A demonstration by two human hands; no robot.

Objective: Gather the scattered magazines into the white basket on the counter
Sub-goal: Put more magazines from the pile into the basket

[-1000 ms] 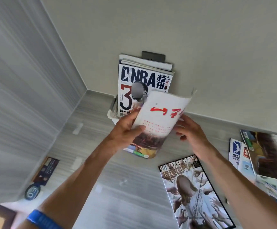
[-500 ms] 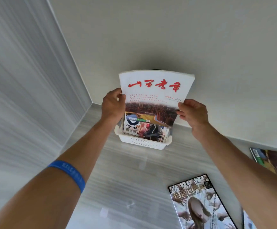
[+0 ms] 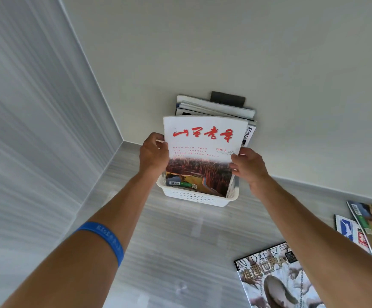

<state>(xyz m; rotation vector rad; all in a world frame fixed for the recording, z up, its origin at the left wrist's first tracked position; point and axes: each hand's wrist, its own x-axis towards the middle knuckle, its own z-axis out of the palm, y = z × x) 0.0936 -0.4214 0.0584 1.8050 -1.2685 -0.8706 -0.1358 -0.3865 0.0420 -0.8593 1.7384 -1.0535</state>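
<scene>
White cover with big red brush lettering, that's the magazine (image 3: 202,156) being dealt with right now, standing upright with its bottom edge already down inside the white basket (image 3: 197,197). Left hand (image 3: 154,155) is pinching the left edge, right hand (image 3: 248,168) is clamped on the right edge lower down, so both are closed on it from either side. Behind it in the same basket there's already a stack of other magazines (image 3: 216,107) leaning back against the wall (image 3: 247,52), tops poking up above the held one. So I'd say this is the drop-in step, nearly done. Next move looks like just letting go so it settles against the stack, and probably making sure it doesn't flop forward, since the basket walls are low compared to the pages. Then it's back for the leftovers: a black-and-white cover with grabbing hands (image 3: 278,283) lies flat on the bench (image 3: 180,241) near the right forearm, and a few more overlap at the far right edge (image 3: 367,227). Bench is pale grey with a streaky wood-grain look, tucked into a corner with plain off-white walls, and a dark plate (image 3: 227,98) sits on the wall behind the stack.
</scene>
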